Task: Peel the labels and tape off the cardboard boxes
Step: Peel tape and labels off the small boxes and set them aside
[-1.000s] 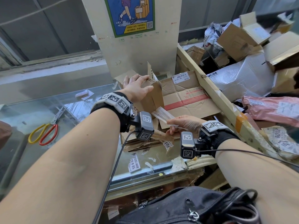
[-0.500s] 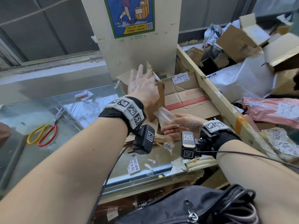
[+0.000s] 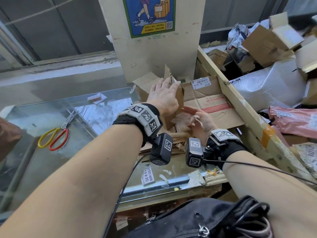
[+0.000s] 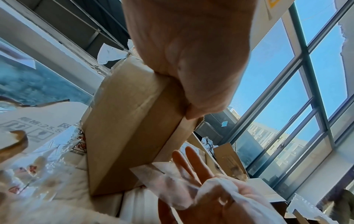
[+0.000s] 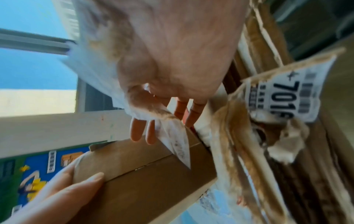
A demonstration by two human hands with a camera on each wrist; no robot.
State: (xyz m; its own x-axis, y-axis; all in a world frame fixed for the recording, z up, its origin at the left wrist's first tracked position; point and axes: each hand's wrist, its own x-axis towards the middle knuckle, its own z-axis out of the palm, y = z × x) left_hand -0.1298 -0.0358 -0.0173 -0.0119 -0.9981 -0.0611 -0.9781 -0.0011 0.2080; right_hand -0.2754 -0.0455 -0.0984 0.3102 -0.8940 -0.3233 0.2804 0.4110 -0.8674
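A small brown cardboard box (image 3: 173, 107) stands upright on the pile of flattened cardboard. My left hand (image 3: 163, 95) lies over its top, thumb on the near face (image 5: 90, 180) and fingers wrapped over the far edge, gripping it. My right hand (image 3: 197, 121) is just right of the box, palm up, its fingers (image 5: 136, 131) straight. A peeled strip of clear tape (image 5: 176, 144) clings across that palm and hangs off it (image 4: 172, 181). Behind lies a flattened box with red print (image 3: 214, 103) and a white barcode label (image 3: 200, 83).
Yellow-and-red scissors (image 3: 56, 134) lie on the glass counter (image 3: 51, 165) at the left. A slanted wooden rail (image 3: 240, 103) fences off a heap of boxes and parcel bags (image 3: 274, 79). Torn labels (image 3: 147, 174) stick to the counter's front edge. A black bag (image 3: 205, 220) sits below.
My left hand let go of the box's side, lifted, and came down over its top. My right hand, which pinched the tape strip, has spread its fingers and risen towards the box.
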